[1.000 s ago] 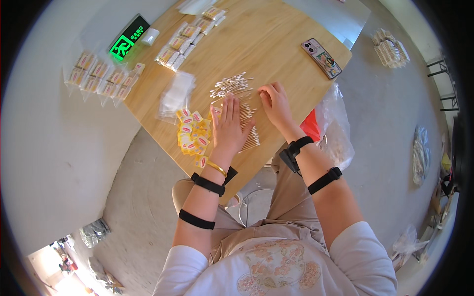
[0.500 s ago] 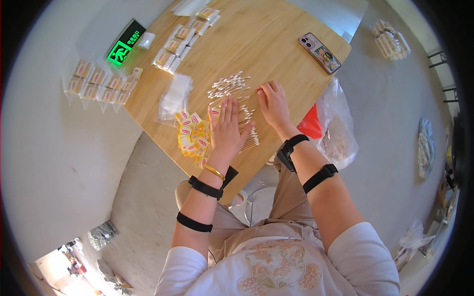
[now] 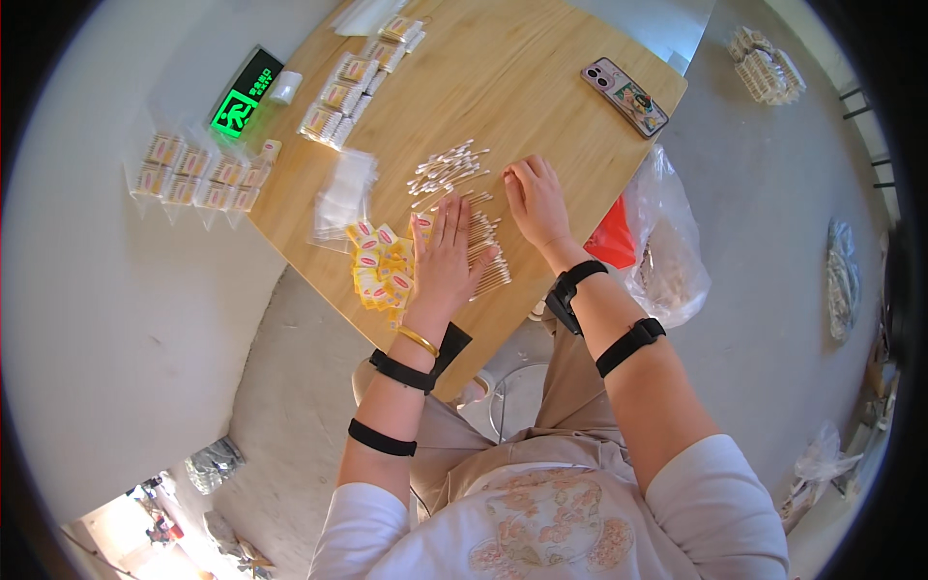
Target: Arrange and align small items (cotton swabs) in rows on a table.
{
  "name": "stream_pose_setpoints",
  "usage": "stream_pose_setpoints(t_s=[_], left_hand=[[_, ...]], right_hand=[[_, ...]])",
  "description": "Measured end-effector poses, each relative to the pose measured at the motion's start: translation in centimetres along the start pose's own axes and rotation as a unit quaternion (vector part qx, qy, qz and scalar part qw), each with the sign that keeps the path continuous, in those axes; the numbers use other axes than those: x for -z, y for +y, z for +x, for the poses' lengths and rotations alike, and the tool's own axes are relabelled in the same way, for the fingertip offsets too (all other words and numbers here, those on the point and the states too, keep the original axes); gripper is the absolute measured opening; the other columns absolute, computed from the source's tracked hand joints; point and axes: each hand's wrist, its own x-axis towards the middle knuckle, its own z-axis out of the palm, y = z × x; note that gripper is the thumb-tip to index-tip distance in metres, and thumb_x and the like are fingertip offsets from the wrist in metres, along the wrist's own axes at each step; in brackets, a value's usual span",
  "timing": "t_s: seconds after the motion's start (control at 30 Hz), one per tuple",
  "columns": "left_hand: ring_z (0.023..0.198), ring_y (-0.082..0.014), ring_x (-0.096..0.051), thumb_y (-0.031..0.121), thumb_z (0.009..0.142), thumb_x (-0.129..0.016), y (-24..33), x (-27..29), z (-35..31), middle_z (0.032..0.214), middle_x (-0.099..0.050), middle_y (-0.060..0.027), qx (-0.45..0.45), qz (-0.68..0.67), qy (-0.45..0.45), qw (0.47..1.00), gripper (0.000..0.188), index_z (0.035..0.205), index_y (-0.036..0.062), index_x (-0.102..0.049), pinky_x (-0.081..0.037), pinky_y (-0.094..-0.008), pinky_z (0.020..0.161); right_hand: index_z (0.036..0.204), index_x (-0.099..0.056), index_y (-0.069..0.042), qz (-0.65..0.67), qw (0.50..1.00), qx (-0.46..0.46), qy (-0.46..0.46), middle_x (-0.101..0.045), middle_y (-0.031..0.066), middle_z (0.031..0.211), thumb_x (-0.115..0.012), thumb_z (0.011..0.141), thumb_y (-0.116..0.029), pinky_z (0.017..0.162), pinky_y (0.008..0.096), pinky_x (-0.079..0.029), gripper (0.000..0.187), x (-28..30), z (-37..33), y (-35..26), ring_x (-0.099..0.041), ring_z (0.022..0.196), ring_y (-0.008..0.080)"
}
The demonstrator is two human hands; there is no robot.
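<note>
My left hand (image 3: 447, 259) lies flat, fingers spread, on a row of wooden-stemmed cotton swabs (image 3: 488, 253) on the wooden table (image 3: 541, 87). A pile of small yellow packets (image 3: 375, 271) sits right beside it on the left. My right hand (image 3: 535, 198) rests palm down just right of the swabs, fingers curled toward a loose heap of white-tipped swabs (image 3: 447, 172). Neither hand grips anything that I can see.
Empty clear bags (image 3: 340, 196) lie left of the swabs. Filled packs (image 3: 340, 97) line the table's far left, with more (image 3: 198, 174) on the floor by a green lit sign (image 3: 246, 94). A phone (image 3: 624, 95) lies far right. Plastic bags (image 3: 662, 251) hang by the table's right edge.
Both hands have stayed on the swabs. The left hand's fingers have shifted slightly over the row; the right hand has slid a little toward the loose heap.
</note>
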Motion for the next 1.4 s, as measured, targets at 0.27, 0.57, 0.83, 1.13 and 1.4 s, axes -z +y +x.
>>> stream_pose_setpoints(t_s=[0.27,0.57,0.83,1.13,1.4], left_hand=[[0.149,-0.0289,-0.025,0.057,0.100,-0.041,0.8,0.4,0.0,0.159,-0.031,-0.0149,0.005,-0.017,0.033,0.999,0.081,0.155,0.0003,-0.023,-0.001,-0.0593,0.121],[0.125,-0.0305,-0.045,0.041,0.099,-0.052,-0.8,1.5,1.3,0.127,-0.051,-0.0120,0.091,0.011,0.136,0.986,0.050,0.133,0.0059,-0.050,-0.019,-0.0541,0.117],[0.119,-0.0301,-0.045,0.040,0.098,-0.054,0.9,0.8,2.9,0.126,-0.050,-0.0115,0.051,0.013,0.111,0.992,0.046,0.130,0.0068,-0.052,-0.025,-0.0517,0.113],[0.153,-0.0290,-0.016,0.047,0.101,-0.045,-1.2,-0.9,3.9,0.162,-0.027,-0.0122,0.034,0.053,0.064,0.996,0.070,0.154,0.0045,-0.030,-0.002,-0.0601,0.121],[0.151,-0.0290,-0.022,0.056,0.099,-0.041,-0.3,-1.2,2.7,0.161,-0.029,-0.0175,0.022,0.040,0.064,0.997,0.080,0.153,-0.0021,-0.029,-0.003,-0.0601,0.121]], right_hand=[[0.094,-0.062,-0.004,-0.004,1.000,0.002,0.003,-0.058,0.0125,0.094,-0.058,0.093,-0.013,0.084,0.0421,-0.046,0.010,0.2,0.0,0.0,-0.055,0.095,0.0338],[0.094,-0.062,-0.005,-0.006,1.000,0.004,-0.005,-0.057,0.0119,0.094,-0.057,0.093,-0.012,0.086,0.0422,-0.045,0.009,0.4,0.1,-0.1,-0.054,0.095,0.0329],[0.094,-0.062,-0.005,-0.016,1.000,-0.006,-0.008,-0.058,0.0116,0.094,-0.057,0.092,-0.013,0.086,0.0420,-0.045,0.009,0.6,0.0,-0.2,-0.055,0.096,0.0324],[0.094,-0.062,-0.006,-0.009,1.000,-0.010,-0.004,-0.058,0.0116,0.094,-0.057,0.092,-0.013,0.085,0.0419,-0.046,0.009,0.6,0.1,-0.5,-0.055,0.096,0.0324],[0.093,-0.062,-0.006,-0.005,1.000,-0.003,0.001,-0.058,0.0117,0.094,-0.057,0.092,-0.012,0.085,0.0419,-0.046,0.009,0.3,0.1,-0.3,-0.055,0.095,0.0326]])
